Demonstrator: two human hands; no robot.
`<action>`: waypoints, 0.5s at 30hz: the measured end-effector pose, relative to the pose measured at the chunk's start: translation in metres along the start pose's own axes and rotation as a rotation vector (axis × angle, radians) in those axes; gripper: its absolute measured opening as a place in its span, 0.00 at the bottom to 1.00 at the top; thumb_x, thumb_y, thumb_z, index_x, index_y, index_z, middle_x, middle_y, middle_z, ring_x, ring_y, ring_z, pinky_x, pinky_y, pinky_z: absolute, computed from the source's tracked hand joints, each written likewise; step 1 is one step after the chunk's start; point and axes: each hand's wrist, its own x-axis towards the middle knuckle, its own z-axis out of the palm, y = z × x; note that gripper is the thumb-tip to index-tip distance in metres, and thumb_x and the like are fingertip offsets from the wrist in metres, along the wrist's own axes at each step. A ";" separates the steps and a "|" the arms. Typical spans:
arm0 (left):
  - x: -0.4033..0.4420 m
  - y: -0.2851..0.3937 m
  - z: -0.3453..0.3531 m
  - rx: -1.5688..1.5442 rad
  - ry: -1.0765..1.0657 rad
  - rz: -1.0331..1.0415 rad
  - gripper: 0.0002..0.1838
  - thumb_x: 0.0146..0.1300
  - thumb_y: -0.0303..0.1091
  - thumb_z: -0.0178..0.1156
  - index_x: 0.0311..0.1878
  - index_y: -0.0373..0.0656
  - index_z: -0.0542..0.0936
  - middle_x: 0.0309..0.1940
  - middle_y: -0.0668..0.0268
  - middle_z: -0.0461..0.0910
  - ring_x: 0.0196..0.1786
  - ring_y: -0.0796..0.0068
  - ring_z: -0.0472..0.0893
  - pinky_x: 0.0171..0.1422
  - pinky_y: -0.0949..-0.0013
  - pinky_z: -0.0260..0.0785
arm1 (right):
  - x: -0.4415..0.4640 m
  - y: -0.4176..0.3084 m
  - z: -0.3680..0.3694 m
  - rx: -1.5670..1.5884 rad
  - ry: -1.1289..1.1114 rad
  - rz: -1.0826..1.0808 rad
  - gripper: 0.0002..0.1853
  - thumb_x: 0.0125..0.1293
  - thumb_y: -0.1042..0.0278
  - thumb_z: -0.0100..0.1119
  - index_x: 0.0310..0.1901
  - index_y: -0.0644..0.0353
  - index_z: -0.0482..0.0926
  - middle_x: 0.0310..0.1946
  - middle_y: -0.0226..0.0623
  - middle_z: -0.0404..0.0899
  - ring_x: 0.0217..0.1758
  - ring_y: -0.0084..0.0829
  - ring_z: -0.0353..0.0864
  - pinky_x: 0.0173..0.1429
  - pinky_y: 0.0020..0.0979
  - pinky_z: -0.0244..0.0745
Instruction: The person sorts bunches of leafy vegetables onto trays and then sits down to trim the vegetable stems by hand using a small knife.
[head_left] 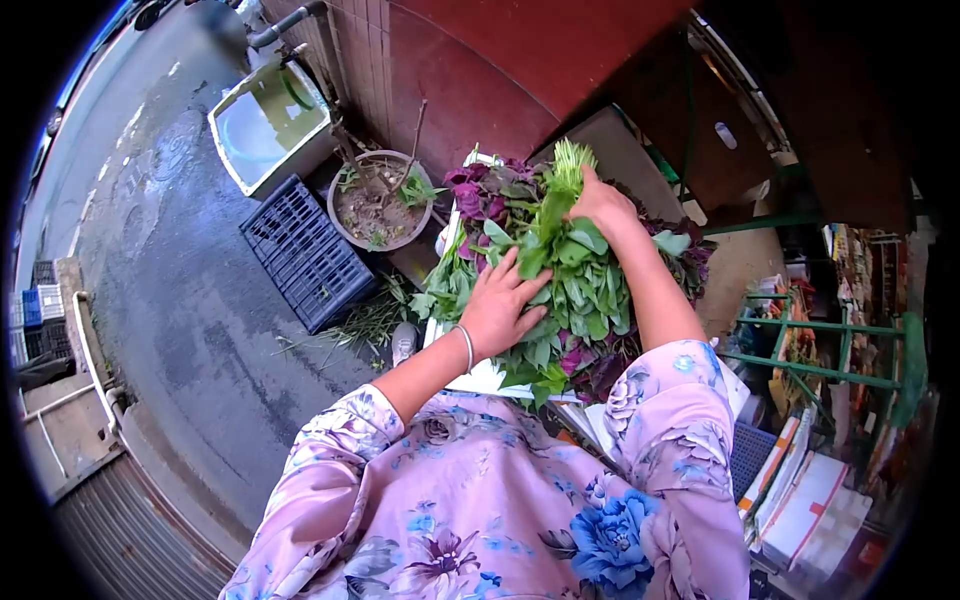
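Observation:
A heap of leafy greens (590,290) lies in front of me, with purple-leaved bunches (478,192) at its back left and more purple leaves along its front and right. My left hand (500,305), with a bracelet at the wrist, rests on the leaves with its fingers spread. At the back of the heap my right hand (603,205) has its fingers around a bunch of greens, whose pale cut stems (572,160) point away from me. Some of the right fingers are hidden by leaves. A white surface (485,378) shows beneath the heap.
Left of the heap stand a round planter (380,200) with soil, a dark blue crate (305,255) and a white tub (270,125) holding water. Loose stalks (365,325) lie on the wet ground. A green metal rack (820,328) and white boxes (805,505) are at the right.

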 end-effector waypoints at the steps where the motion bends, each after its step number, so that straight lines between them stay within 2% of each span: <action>1: 0.003 -0.013 -0.010 -0.022 0.001 0.011 0.28 0.53 0.40 0.56 0.58 0.50 0.65 0.59 0.58 0.60 0.65 0.53 0.54 0.63 0.50 0.49 | 0.013 0.006 0.004 0.101 0.054 -0.109 0.52 0.35 0.42 0.65 0.62 0.57 0.53 0.53 0.50 0.67 0.55 0.45 0.68 0.57 0.39 0.62; 2: 0.005 -0.024 -0.021 -0.075 -0.032 0.036 0.27 0.52 0.39 0.57 0.58 0.49 0.66 0.59 0.58 0.61 0.63 0.54 0.57 0.63 0.54 0.51 | 0.024 0.017 0.010 0.204 0.109 -0.212 0.52 0.34 0.46 0.67 0.62 0.56 0.53 0.53 0.50 0.67 0.55 0.45 0.69 0.57 0.38 0.63; 3: 0.006 -0.033 -0.030 -0.128 -0.066 0.062 0.27 0.52 0.38 0.58 0.57 0.48 0.66 0.59 0.58 0.61 0.62 0.56 0.60 0.62 0.59 0.53 | 0.034 0.030 0.017 0.368 0.196 -0.273 0.51 0.33 0.56 0.71 0.62 0.56 0.55 0.53 0.46 0.68 0.53 0.40 0.70 0.57 0.34 0.64; 4: 0.010 -0.040 -0.038 -0.207 -0.040 0.098 0.27 0.52 0.37 0.58 0.57 0.49 0.67 0.59 0.58 0.62 0.59 0.58 0.64 0.61 0.61 0.55 | 0.040 0.043 0.021 0.355 0.200 -0.248 0.51 0.33 0.56 0.71 0.62 0.56 0.55 0.53 0.46 0.68 0.53 0.40 0.70 0.57 0.34 0.64; 7: 0.017 -0.057 -0.058 -0.349 0.011 0.110 0.21 0.52 0.35 0.58 0.53 0.48 0.72 0.55 0.58 0.67 0.54 0.59 0.69 0.58 0.64 0.60 | 0.028 0.072 0.025 1.071 0.103 -0.294 0.45 0.37 0.71 0.69 0.61 0.58 0.58 0.54 0.35 0.67 0.54 0.27 0.68 0.56 0.26 0.63; 8: 0.021 -0.059 -0.064 -0.454 0.016 0.050 0.16 0.53 0.31 0.57 0.47 0.44 0.75 0.50 0.57 0.71 0.52 0.62 0.72 0.55 0.67 0.63 | 0.024 0.076 0.030 1.188 0.187 -0.479 0.40 0.42 0.70 0.66 0.60 0.58 0.59 0.53 0.35 0.67 0.54 0.28 0.69 0.56 0.28 0.64; 10: 0.033 -0.063 -0.063 -0.615 0.071 0.014 0.11 0.54 0.29 0.55 0.41 0.41 0.78 0.40 0.58 0.76 0.43 0.61 0.76 0.47 0.69 0.67 | -0.018 0.081 0.026 1.705 0.062 -0.539 0.36 0.48 0.67 0.62 0.60 0.62 0.59 0.52 0.37 0.68 0.52 0.32 0.70 0.56 0.30 0.65; 12: 0.041 -0.059 -0.068 -0.683 0.015 -0.125 0.08 0.55 0.27 0.54 0.39 0.39 0.78 0.35 0.59 0.78 0.38 0.68 0.77 0.45 0.72 0.67 | -0.044 0.092 0.032 1.989 0.009 -0.619 0.35 0.48 0.67 0.62 0.59 0.62 0.59 0.51 0.37 0.68 0.52 0.32 0.70 0.56 0.30 0.65; 14: 0.048 -0.061 -0.057 -0.832 0.019 -0.208 0.08 0.58 0.26 0.53 0.39 0.37 0.78 0.30 0.66 0.77 0.33 0.80 0.74 0.40 0.78 0.66 | -0.058 0.105 0.044 2.196 -0.010 -0.669 0.35 0.48 0.67 0.62 0.59 0.62 0.59 0.51 0.37 0.68 0.51 0.32 0.70 0.55 0.30 0.65; 15: 0.051 -0.060 -0.052 -0.914 -0.005 -0.259 0.08 0.58 0.26 0.52 0.39 0.37 0.77 0.30 0.68 0.77 0.32 0.82 0.73 0.39 0.79 0.65 | -0.066 0.113 0.051 2.276 -0.004 -0.674 0.35 0.48 0.67 0.61 0.59 0.62 0.60 0.51 0.37 0.69 0.51 0.32 0.70 0.55 0.30 0.65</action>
